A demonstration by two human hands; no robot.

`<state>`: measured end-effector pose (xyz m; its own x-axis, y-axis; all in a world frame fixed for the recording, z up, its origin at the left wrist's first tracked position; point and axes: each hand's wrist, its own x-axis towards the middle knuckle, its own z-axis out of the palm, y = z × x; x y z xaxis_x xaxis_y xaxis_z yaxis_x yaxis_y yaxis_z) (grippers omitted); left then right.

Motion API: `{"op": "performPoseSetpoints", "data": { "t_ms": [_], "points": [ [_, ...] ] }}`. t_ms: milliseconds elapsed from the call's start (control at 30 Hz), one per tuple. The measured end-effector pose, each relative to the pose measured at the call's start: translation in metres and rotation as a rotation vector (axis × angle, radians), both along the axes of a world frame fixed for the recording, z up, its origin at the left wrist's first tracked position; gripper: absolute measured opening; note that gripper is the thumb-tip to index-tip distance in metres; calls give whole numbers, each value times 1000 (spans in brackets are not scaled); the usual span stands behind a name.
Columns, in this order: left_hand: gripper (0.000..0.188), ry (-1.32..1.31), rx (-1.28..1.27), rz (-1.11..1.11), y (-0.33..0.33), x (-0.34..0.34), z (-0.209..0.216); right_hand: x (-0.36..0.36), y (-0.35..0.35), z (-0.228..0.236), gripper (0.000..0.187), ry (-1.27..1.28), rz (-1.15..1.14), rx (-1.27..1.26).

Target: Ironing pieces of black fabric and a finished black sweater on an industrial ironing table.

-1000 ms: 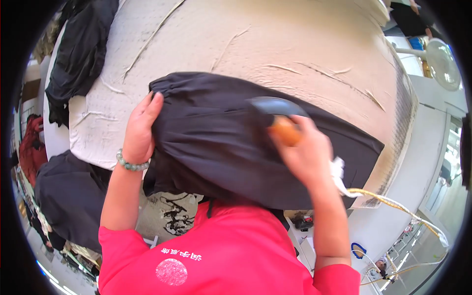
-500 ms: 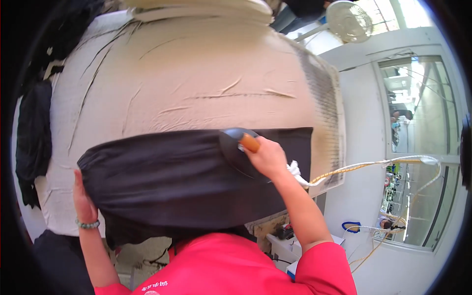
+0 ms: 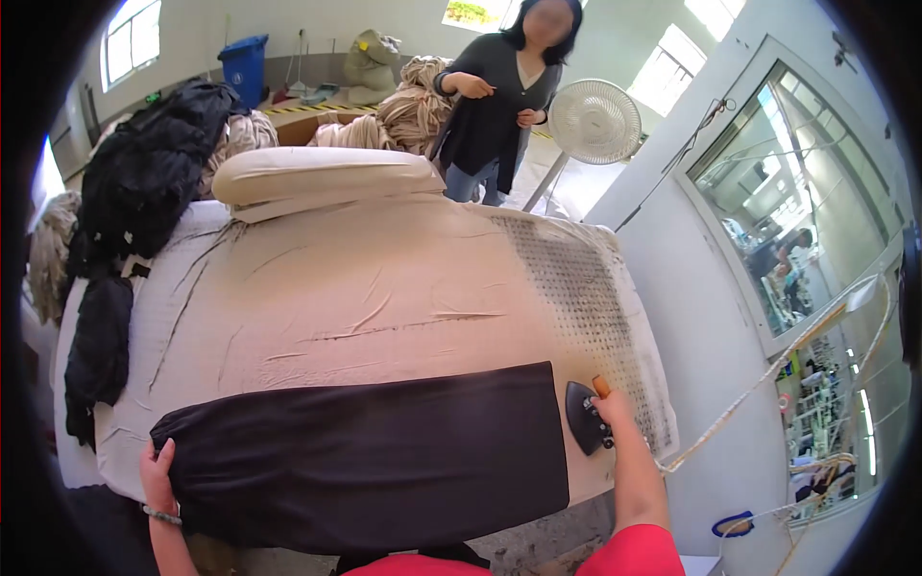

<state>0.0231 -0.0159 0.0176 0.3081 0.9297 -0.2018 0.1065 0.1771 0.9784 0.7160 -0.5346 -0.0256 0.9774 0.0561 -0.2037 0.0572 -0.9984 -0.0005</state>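
Observation:
A black garment [image 3: 375,456] lies flat along the near side of a padded ironing table [image 3: 403,278]. Its left end is gathered, while the right end is cut straight. At that gathered end, my left hand [image 3: 158,477] pinches the cloth edge, thumb showing and the other fingers partly hidden. My right hand [image 3: 615,408] is closed round the orange handle of a dark iron [image 3: 582,418]. The iron stands just right of the garment's straight end, over the table cover and apart from the cloth.
A padded sleeve board [image 3: 327,173] lies at the table's far edge. Dark clothes [image 3: 149,163] are heaped at left. A person [image 3: 499,106] stands beyond, beside a fan [image 3: 594,121]. The iron's cord [image 3: 740,403] runs right, past a windowed wall [image 3: 663,250].
My right hand has carried the iron off the garment to the right. My left hand now has its thumb over the cloth end. The view has tilted up, showing the person and room.

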Motion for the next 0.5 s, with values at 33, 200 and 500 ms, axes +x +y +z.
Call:
{"op": "performPoseSetpoints", "data": {
  "t_ms": [33,200,500],
  "points": [
    [29,78,53,13,-11,0,9,-4,19,16,46,24,18,-75],
    [32,105,124,94,-52,7,35,-6,46,-17,47,-348,626,231],
    [32,141,227,168,-93,-2,47,-11,79,-57,57,155,195,390]
  ]
}}
